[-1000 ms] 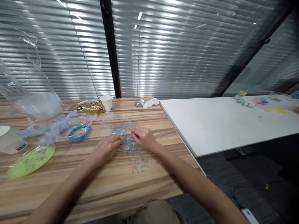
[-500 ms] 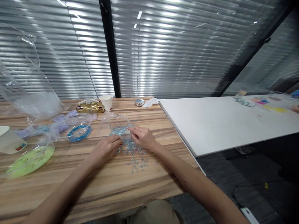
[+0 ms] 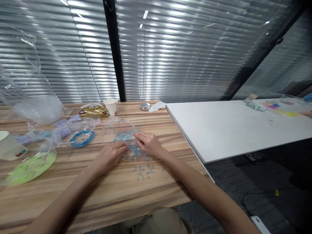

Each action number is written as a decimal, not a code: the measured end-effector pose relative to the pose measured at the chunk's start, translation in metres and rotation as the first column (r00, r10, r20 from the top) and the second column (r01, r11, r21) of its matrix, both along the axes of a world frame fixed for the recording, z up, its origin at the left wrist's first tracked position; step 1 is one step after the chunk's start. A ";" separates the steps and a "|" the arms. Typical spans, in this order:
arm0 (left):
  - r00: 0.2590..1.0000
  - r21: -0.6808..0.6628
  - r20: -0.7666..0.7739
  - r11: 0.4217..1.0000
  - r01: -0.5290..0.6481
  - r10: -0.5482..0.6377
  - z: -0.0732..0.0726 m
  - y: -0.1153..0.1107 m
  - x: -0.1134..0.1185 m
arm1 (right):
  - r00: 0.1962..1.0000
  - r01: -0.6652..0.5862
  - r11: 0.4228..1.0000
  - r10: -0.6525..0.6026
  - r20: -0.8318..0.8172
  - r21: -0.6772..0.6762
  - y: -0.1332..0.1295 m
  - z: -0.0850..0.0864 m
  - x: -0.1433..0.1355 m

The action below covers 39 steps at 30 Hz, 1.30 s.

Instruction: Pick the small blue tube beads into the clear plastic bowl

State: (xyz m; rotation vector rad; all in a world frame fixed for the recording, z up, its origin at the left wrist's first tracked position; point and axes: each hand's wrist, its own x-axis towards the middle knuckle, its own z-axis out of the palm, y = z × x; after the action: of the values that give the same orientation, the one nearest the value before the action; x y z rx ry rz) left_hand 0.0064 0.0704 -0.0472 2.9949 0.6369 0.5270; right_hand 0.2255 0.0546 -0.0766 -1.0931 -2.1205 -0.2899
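Both my hands rest on a wooden table [image 3: 102,191] over a scatter of small pale-blue tube beads [image 3: 140,162]. My left hand [image 3: 109,156] lies palm down with its fingertips curled at the left edge of the bead pile. On the pile's right side sits my right hand [image 3: 147,143], fingers bent and pointing left, fingertips pinched near the beads. What the fingertips hold is too small to see. Just behind the hands stands a clear plastic bag [image 3: 119,130] holding more pale-blue beads.
To the left stand clear bags of blue beads [image 3: 81,138] and green beads [image 3: 30,165], a white tub [image 3: 9,146], and a large clear bag [image 3: 31,97]. A gold packet [image 3: 94,111], paper cup [image 3: 110,106] and small tin [image 3: 145,106] sit further back. A white table [image 3: 231,126] adjoins on the right.
Almost nothing: both hands stay at the bead pile, and the view shifts very slightly upward.
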 end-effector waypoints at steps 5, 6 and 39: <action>1.000 -0.006 -0.002 1.000 -0.001 0.000 0.002 -0.001 0.000 | 1.000 -0.016 1.000 0.016 -0.014 0.015 0.001 0.000 0.000; 1.000 -0.003 -0.006 1.000 -0.002 0.002 0.002 -0.002 0.000 | 1.000 -0.020 1.000 0.020 -0.014 0.016 0.001 0.000 0.000; 0.999 -0.014 -0.039 1.000 0.000 -0.001 0.002 -0.002 0.001 | 1.000 -0.006 0.999 0.006 0.000 0.037 -0.001 0.001 -0.002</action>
State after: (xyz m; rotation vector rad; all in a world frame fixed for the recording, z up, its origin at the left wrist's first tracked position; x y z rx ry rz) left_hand 0.0075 0.0686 -0.0450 2.9997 0.6399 0.4628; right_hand 0.2238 0.0540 -0.0757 -1.0652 -2.1098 -0.3251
